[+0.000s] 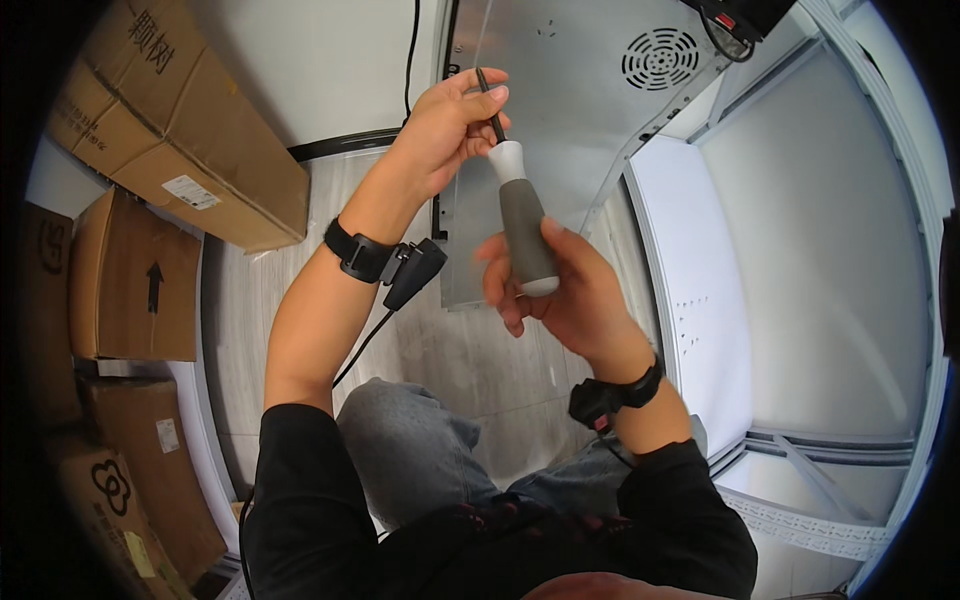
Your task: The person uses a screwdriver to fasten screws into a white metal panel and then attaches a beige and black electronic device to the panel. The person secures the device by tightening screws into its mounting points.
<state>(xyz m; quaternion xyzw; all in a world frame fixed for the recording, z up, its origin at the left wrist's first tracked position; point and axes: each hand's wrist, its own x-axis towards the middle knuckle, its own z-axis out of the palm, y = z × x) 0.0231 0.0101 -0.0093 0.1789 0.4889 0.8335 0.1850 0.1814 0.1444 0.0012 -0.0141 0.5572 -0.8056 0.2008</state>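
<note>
Head view: a screwdriver (524,225) with a grey and white handle is being held up in front of the person, above the lap. The handle is being gripped by the right hand (565,290), whose fingers (497,283) are curled and pressed around the grey grip, with the thumb laid along its right side. The dark shaft is being pinched near its upper end by the left hand (445,125), thumb and forefinger closed on it just above the white collar of the handle. The tool is being kept nearly upright, tilted slightly with its tip toward the upper left.

Black wrist bands (362,255) with small attached devices are being worn on both forearms, and a thin cable is being trailed down from the left one. Black sleeves are being worn pushed up to the elbows, and grey trousers are showing below.

Behind the hands, a grey metal panel (570,80) with a round vent grille (660,58) is being seen standing on the pale wood-patterned floor (450,350). White metal framing and panels (800,250) are being seen to the right. Cardboard boxes (170,110) are being seen stacked along the left side, well apart from the hands.
</note>
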